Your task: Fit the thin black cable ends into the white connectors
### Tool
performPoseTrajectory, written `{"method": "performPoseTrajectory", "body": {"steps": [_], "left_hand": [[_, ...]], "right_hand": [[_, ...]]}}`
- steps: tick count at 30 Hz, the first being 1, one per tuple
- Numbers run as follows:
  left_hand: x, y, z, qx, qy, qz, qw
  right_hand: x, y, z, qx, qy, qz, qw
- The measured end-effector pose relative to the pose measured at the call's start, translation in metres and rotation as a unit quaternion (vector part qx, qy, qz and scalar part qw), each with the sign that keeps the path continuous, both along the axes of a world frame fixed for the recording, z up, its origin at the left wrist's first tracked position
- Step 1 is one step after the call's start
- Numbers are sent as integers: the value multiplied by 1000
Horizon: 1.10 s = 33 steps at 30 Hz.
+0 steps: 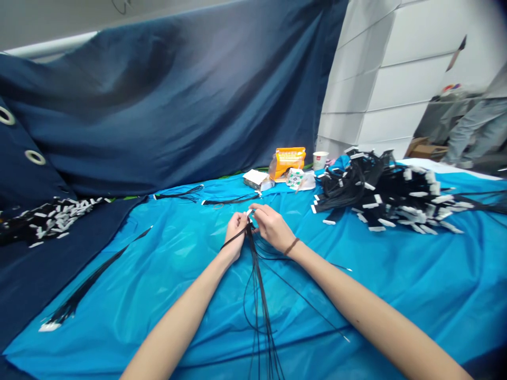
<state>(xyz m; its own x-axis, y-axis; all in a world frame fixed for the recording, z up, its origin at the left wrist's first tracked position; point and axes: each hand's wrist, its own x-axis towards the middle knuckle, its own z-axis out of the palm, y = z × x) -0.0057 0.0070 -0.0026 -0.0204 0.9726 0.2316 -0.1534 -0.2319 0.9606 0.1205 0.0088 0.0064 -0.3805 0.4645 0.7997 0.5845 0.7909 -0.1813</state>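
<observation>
Both my hands meet over the middle of the blue sheet. My left hand [236, 232] is closed in a pinch on a small white connector [249, 212] with black wires. My right hand [273, 227] pinches at the same connector from the other side. From it a bundle of thin black wires [259, 301] hangs toward me, with a few strands splaying to the right and one looping on the left. A separate black wire harness [91, 282] with a white connector at its near end lies on the sheet to the left.
A large heap of black wires with white connectors [396, 195] lies at right; another pile [59, 219] rests on dark cloth at left. Behind my hands are two bundles, a small box [258, 180], an orange bag [289, 162] and a paper cup [320, 160]. A person's legs [471, 129] show far right.
</observation>
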Motion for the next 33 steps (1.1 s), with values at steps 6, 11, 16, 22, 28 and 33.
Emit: {"method": "performPoseTrajectory", "body": {"steps": [6, 11, 16, 22, 28, 33], "left_hand": [[3, -2, 3, -37, -54, -26, 998], [1, -2, 6, -77, -110, -38, 990], [-10, 7, 6, -72, -182, -5, 981], [-13, 11, 11, -96, -239, 27, 966], [-13, 9, 15, -105, -251, 42, 962], [-17, 8, 18, -98, -248, 29, 963]], "right_hand": [[0, 0, 1, -3, 13, 3, 1000], [-2, 2, -1, -11, 39, 15, 999], [0, -1, 4, 2, -19, 7, 1000], [8, 0, 7, 19, -49, -7, 999], [13, 6, 7, 32, -50, -31, 998], [15, 7, 8, 43, -63, -56, 996]]}}
